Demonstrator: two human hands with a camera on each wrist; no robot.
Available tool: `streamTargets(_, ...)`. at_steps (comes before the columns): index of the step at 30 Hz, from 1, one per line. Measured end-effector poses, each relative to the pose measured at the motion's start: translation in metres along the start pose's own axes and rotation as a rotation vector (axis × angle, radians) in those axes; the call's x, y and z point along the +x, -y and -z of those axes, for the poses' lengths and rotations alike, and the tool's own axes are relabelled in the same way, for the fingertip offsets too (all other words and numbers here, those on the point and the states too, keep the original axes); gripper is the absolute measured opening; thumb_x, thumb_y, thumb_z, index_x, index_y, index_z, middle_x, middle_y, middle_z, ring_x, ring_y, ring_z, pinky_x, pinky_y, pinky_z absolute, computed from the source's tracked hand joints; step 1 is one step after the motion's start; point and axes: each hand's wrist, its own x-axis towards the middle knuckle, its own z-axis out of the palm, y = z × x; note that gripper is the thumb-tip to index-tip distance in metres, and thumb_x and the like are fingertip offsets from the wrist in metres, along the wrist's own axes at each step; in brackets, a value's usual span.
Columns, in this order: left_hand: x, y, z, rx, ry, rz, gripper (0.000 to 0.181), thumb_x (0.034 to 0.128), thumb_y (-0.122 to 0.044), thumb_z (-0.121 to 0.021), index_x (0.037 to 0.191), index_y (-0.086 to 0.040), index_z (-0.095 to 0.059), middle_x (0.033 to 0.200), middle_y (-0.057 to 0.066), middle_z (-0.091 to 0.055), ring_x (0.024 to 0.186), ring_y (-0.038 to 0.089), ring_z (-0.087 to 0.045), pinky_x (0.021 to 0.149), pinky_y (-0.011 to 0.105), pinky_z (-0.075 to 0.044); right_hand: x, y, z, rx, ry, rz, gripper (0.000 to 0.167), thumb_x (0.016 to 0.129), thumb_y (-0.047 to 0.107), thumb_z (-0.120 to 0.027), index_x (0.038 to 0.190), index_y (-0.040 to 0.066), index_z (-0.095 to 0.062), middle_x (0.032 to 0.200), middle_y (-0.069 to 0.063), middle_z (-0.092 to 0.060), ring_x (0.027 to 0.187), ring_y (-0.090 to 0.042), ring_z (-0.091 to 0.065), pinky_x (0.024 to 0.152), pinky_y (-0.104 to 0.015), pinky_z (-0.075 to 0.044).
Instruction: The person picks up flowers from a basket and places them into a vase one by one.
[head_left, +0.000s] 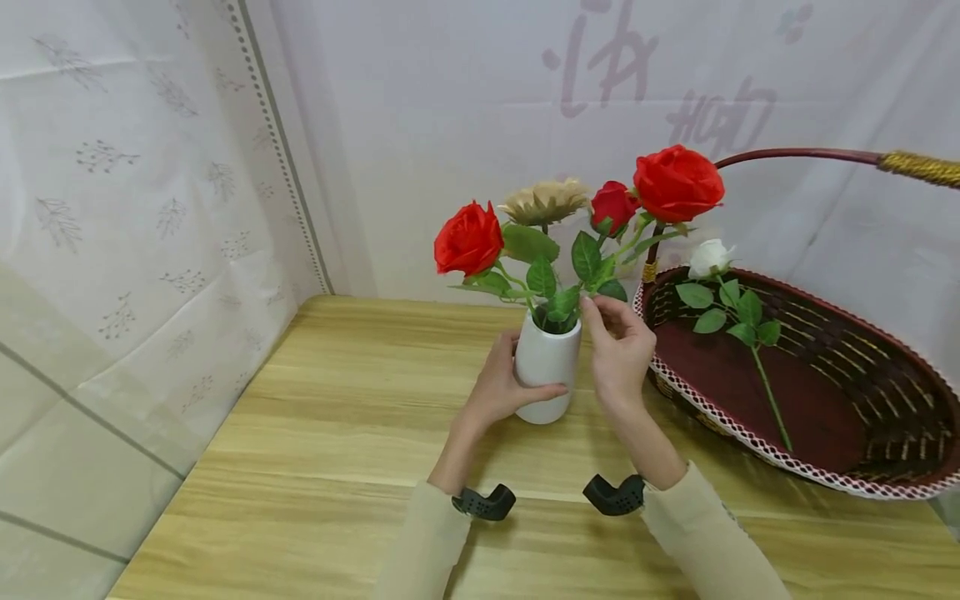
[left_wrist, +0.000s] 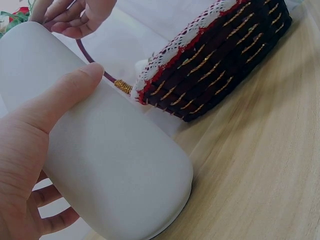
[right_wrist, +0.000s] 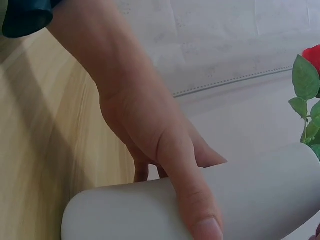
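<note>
A white vase (head_left: 546, 375) stands on the table holding artificial flowers: a red rose (head_left: 468, 239) at left, a beige flower (head_left: 545, 202), a small red rose (head_left: 613, 207) and a large red rose (head_left: 678, 183) at right. My left hand (head_left: 501, 385) grips the vase's body, thumb across its front, as the left wrist view also shows. At the rim, my right hand (head_left: 622, 354) pinches a green flower stem between thumb and fingers. Leaves hide which bloom that stem bears. In the right wrist view, the left hand (right_wrist: 175, 145) wraps the vase.
To the right is a dark woven basket (head_left: 720, 425) with lace trim and a tall handle (head_left: 810, 153). A white rose (head_left: 709, 259) lies in it, its stem across the basket floor. Behind the wooden table (head_left: 337, 400) hangs a pale printed cloth (head_left: 420, 125).
</note>
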Motion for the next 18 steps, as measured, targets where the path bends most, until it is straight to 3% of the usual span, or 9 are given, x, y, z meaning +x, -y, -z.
streamTargets(3, -0.001, 0.002, 0.001, 0.007, 0.004, 0.010, 0.090, 0.0711, -0.035, -0.094, 0.140, -0.012, -0.040, 0.129, 0.002, -0.051, 0.113, 0.017, -0.055, 0.092, 0.039, -0.051, 0.004, -0.013, 0.001, -0.002, 0.025, -0.037, 0.022, 0.095, 0.010, -0.072, 0.102, -0.010, -0.069, 0.086, 0.006, -0.066, 0.075, -0.009, -0.057, 0.067, -0.021, -0.045)
streamTargets(8, -0.002, 0.003, 0.001, 0.005, 0.007, 0.012, 0.090, 0.0716, -0.036, -0.093, 0.140, -0.013, -0.040, 0.130, 0.002, -0.050, 0.114, 0.017, -0.055, 0.092, 0.039, -0.051, 0.002, -0.016, 0.002, 0.000, 0.056, -0.060, 0.026, 0.096, 0.019, -0.073, 0.105, -0.004, -0.069, 0.091, 0.004, -0.066, 0.082, -0.013, -0.058, 0.073, -0.023, -0.046)
streamTargets(18, 0.000, 0.000, 0.002, 0.009, 0.011, 0.005, 0.090, 0.0717, -0.034, -0.094, 0.141, -0.013, -0.040, 0.130, 0.001, -0.050, 0.115, 0.016, -0.054, 0.094, 0.038, -0.050, -0.001, -0.010, 0.007, 0.118, 0.066, -0.025, 0.024, 0.094, 0.009, -0.073, 0.108, -0.008, -0.064, 0.098, -0.002, -0.067, 0.089, -0.016, -0.061, 0.080, -0.024, -0.048)
